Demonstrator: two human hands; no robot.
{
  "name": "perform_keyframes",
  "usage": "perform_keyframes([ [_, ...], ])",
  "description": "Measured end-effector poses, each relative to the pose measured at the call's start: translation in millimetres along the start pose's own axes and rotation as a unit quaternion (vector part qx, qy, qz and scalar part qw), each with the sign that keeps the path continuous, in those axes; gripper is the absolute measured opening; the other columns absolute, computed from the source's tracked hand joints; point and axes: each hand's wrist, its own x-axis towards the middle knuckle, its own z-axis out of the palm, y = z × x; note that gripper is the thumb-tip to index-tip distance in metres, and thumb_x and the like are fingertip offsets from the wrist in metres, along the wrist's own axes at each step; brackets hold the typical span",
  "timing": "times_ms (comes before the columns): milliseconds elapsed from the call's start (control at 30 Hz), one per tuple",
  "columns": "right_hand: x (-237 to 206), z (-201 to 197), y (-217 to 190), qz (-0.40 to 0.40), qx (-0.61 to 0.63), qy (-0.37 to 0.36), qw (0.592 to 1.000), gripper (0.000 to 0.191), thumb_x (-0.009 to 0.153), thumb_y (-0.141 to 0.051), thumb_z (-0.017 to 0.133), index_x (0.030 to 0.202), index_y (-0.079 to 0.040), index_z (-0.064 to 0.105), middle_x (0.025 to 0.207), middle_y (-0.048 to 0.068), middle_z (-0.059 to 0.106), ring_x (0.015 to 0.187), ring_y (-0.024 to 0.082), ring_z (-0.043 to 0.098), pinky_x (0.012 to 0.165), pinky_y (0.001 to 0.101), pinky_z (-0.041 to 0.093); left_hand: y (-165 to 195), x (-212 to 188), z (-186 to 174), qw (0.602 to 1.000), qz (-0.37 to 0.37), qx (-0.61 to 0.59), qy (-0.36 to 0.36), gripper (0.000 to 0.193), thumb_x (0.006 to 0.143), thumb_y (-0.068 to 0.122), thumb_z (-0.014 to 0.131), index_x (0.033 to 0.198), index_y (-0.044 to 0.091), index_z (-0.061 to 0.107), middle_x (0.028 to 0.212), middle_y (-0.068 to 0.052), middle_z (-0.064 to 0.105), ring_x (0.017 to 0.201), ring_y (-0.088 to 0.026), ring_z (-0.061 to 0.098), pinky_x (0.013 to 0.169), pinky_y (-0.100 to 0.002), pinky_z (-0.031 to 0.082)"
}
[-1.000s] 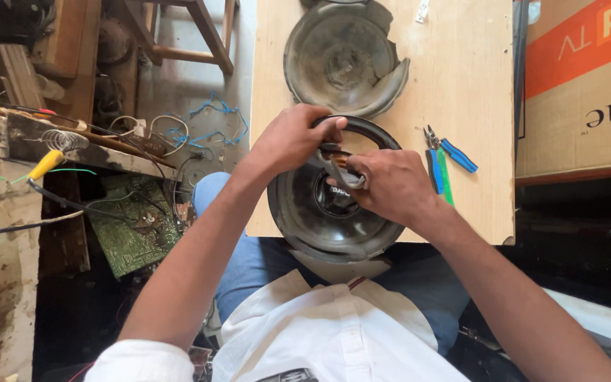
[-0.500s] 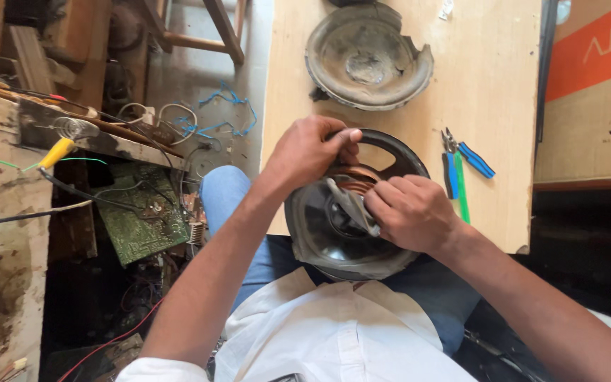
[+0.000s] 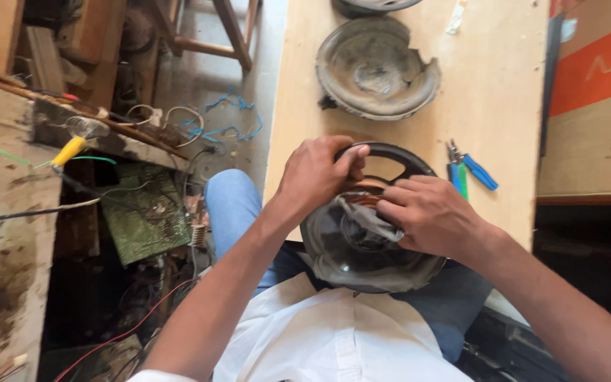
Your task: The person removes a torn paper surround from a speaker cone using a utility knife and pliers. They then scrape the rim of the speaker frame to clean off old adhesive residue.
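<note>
A round black speaker frame rests against my lap at the near edge of a wooden board. My left hand grips its upper rim, fingers curled over the black metal. My right hand lies across the middle of the frame, fingertips pinching a grey strip beside the copper-coloured coil. A second, torn and dusty speaker cone lies farther up the board.
Blue-and-green-handled pliers lie on the board right of my hands. A cardboard box stands at the right. On the left floor are a green circuit board, loose wires, a yellow-handled tool and a wooden stool's legs.
The view has shifted, so the speaker frame sits lower and nearer. My left hand slid onto the upper rim, and my right hand moved down across the frame's centre.
</note>
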Motion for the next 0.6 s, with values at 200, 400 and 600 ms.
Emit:
perform_keyframes([
  [200, 12, -36, -24, 0.195, 0.154, -0.075, 0.966, 0.068, 0.079, -0.061, 0.068, 0.124, -0.011, 0.065, 0.117, 0.019, 0.063, 0.109, 0.035, 0.064, 0.094, 0.044, 0.05, 5, -2, 6, 0.999, -0.029, 0.027, 0.034, 0.035, 0.093, 0.045, 0.062, 0.092, 0.014, 0.078, 0.072, 0.0, 0.077, 0.071, -0.018, 0.077, 0.07, -0.034, 0.057],
  [400, 51, -49, -6, 0.386, 0.373, -0.185, 0.823, 0.071, 0.09, -0.067, 0.045, 0.128, -0.009, 0.06, 0.113, 0.016, 0.076, 0.105, 0.032, 0.07, 0.096, 0.0421, 0.051, 4, 1, 5, 0.989, 0.055, 0.088, 0.104, 0.037, 0.091, 0.047, 0.07, 0.099, 0.012, 0.081, 0.079, -0.011, 0.075, 0.077, -0.03, 0.072, 0.07, -0.04, 0.054],
  [600, 72, -29, 2, 0.271, 0.236, -0.282, 0.889, 0.055, 0.101, -0.045, 0.037, 0.118, -0.003, 0.068, 0.118, 0.019, 0.071, 0.111, 0.034, 0.065, 0.101, 0.0436, 0.046, 11, 4, -2, 0.999, -0.01, 0.023, 0.029, 0.037, 0.092, 0.046, 0.065, 0.089, 0.012, 0.08, 0.076, -0.006, 0.078, 0.073, -0.022, 0.077, 0.071, -0.036, 0.057],
])
